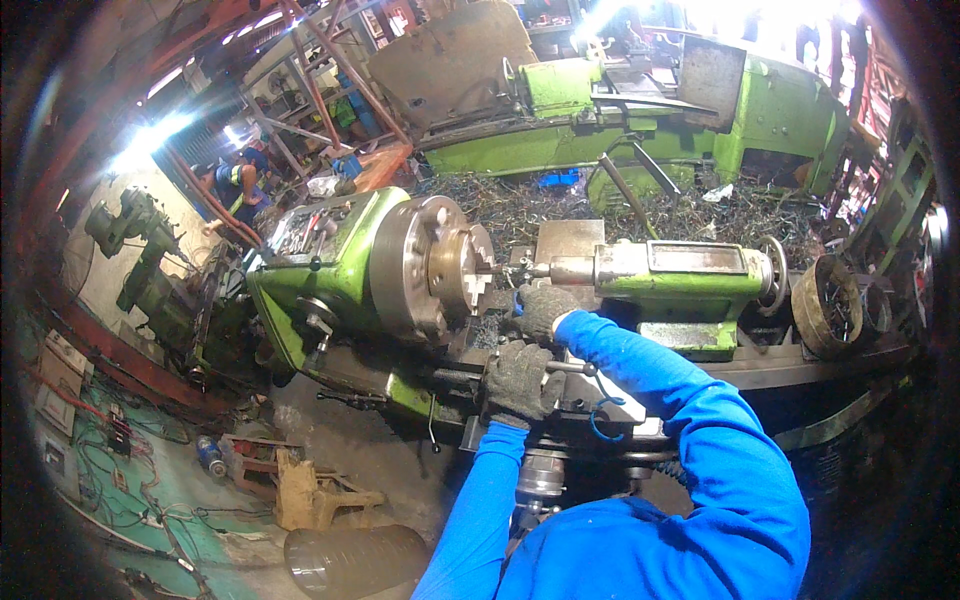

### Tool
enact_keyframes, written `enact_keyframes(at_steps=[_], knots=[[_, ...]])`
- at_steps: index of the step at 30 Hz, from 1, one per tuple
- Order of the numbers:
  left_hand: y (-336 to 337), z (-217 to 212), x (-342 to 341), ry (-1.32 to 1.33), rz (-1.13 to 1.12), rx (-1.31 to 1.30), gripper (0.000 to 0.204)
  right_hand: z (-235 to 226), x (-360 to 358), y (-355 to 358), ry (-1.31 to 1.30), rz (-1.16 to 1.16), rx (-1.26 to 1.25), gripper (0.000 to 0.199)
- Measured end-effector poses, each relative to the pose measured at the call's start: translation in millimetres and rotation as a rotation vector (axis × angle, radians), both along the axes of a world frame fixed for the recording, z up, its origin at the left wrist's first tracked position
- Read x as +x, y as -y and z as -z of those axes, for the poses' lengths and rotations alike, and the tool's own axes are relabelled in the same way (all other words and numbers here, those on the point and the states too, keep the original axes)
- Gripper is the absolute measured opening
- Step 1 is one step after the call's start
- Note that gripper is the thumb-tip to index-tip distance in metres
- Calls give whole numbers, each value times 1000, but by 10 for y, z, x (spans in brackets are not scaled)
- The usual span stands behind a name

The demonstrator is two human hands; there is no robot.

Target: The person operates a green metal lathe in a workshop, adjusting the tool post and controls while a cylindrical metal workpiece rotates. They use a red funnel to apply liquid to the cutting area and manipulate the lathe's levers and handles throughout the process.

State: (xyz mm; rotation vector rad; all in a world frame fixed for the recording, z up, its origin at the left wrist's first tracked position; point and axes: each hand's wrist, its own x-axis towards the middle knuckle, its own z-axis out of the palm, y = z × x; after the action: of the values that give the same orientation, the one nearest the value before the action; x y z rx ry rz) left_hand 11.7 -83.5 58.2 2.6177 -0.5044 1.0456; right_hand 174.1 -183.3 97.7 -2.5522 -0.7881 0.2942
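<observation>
Your left hand [520, 382], in a grey knit glove, sits at centre frame with its fingers wrapped around the lathe's metal handle [572, 368]. The handle's long axis runs roughly level, its free end pointing toward the right of the frame. It is a slim, bare steel bar, dull grey.

Your right hand [543, 308], also gloved, rests just above, beside the chuck [432, 265]; fingers curled, but you cannot tell from here whether they hold anything.

The chuck is a round steel disc facing right, toward the green tailstock [680, 275]; their shared axis runs left to right across mid-frame.

Metal shavings [520, 205] lie heaped behind the lathe. A plastic bottle [210, 455] lies on the floor at lower left.
</observation>
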Motion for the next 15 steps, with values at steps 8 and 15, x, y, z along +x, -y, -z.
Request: enact_keyframes(at_steps=[8,15], knots=[[-23,50,29,26,10,9,43,49,19,-23,39,-1,-16,55],[-12,-8,30,24,30,-19,42,-133,-60,6,9,-12,-22,53]])
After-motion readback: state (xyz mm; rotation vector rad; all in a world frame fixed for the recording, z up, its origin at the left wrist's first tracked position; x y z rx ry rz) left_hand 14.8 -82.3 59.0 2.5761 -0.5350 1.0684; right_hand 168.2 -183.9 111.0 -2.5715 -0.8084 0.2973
